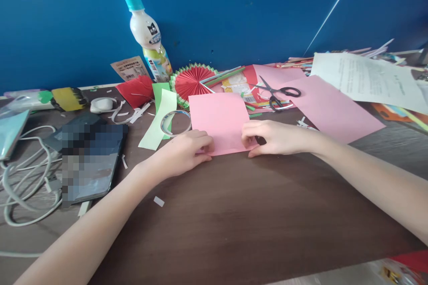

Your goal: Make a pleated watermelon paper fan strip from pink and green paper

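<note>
A sheet of pink paper [219, 118] lies on the dark wooden table, its near edge between my two hands. My left hand [192, 149] pinches the near left corner with curled fingers and thumb. At the near right corner, my right hand [262, 137] grips the same sheet, fingers bent over the edge. Close to my left hand are a roll of tape [163, 125] and a pale green paper strip [154, 131]. Beyond my right hand rest black-handled scissors [276, 95], open. A larger pink sheet [331, 107] lies to the right.
A red and green folded paper fan [194, 81] and a white bottle [150, 38] stand by the blue wall. On the left are a phone [96, 164] and tangled white cables [25, 182]. A printed sheet [371, 78] and paper strips [379, 49] crowd the back right.
</note>
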`<control>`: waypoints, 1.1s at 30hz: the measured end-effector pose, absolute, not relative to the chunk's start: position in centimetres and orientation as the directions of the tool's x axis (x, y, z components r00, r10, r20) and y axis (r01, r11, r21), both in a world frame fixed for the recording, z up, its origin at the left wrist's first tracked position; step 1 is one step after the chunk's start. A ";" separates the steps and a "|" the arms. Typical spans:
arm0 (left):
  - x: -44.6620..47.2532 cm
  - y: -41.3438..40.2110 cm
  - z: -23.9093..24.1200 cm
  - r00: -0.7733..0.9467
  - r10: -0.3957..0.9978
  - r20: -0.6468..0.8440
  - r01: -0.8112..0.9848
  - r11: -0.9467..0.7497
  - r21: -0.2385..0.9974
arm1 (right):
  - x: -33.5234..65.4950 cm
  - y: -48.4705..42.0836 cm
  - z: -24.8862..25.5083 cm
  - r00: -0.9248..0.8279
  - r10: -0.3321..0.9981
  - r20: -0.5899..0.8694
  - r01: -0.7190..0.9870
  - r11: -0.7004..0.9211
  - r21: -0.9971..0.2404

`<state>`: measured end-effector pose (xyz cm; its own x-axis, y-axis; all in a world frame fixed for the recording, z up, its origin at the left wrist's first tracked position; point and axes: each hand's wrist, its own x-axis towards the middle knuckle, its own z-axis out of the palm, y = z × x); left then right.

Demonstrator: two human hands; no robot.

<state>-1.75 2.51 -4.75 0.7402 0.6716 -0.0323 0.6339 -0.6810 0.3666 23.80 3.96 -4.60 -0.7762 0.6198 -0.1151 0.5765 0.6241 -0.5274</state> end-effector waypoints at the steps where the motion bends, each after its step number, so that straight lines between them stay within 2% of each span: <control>1: -1.8 2.5 -4.9 0.737 0.675 -0.030 0.640 -0.683 0.351 | 23.7 4.0 -4.7 -0.776 0.621 -0.111 0.575 0.624 -0.530; 8: -1.8 2.4 -4.9 0.757 0.654 0.002 0.629 -0.729 0.269 | 23.8 3.7 -4.7 -0.793 0.608 -0.040 0.548 0.682 -0.483; 11: -1.7 2.4 -4.8 0.747 0.665 0.010 0.633 -0.716 0.293 | 23.7 3.6 -4.6 -0.806 0.591 0.017 0.527 0.731 -0.433; 13: -1.7 2.4 -4.6 0.729 0.685 0.000 0.640 -0.681 0.355 | 23.7 3.5 -4.5 -0.803 0.596 0.030 0.523 0.727 -0.444; 16: -1.8 2.4 -4.2 0.684 0.729 -0.030 0.646 -0.586 0.489 | 23.8 3.5 -4.2 -0.776 0.631 0.004 0.533 0.659 -0.530; 22: -2.0 2.3 -3.0 0.642 0.752 -0.153 0.559 -0.321 0.765 | 23.7 3.1 -3.4 -0.688 0.724 0.056 0.531 0.554 -0.641; 28: -1.9 2.3 -2.3 0.574 0.815 -0.075 0.390 -0.191 0.901 | 23.6 2.8 -2.5 -0.576 0.814 0.067 0.344 0.316 -0.884; 31: -2.0 2.1 -2.5 0.558 0.798 -0.226 0.269 0.084 0.959 | 23.3 2.7 -2.3 -0.540 0.842 0.002 0.223 0.145 -0.964; 33: -2.0 2.0 -2.7 0.559 0.768 -0.313 0.188 0.251 0.950 | 23.1 2.8 -2.5 -0.520 0.849 -0.090 0.139 -0.019 -0.990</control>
<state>-1.99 2.03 -2.70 0.5592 0.7675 -0.3134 0.1876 0.2510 0.9496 23.14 2.80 -2.46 -0.5203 0.8493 -0.0895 0.1392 -0.0191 -0.9901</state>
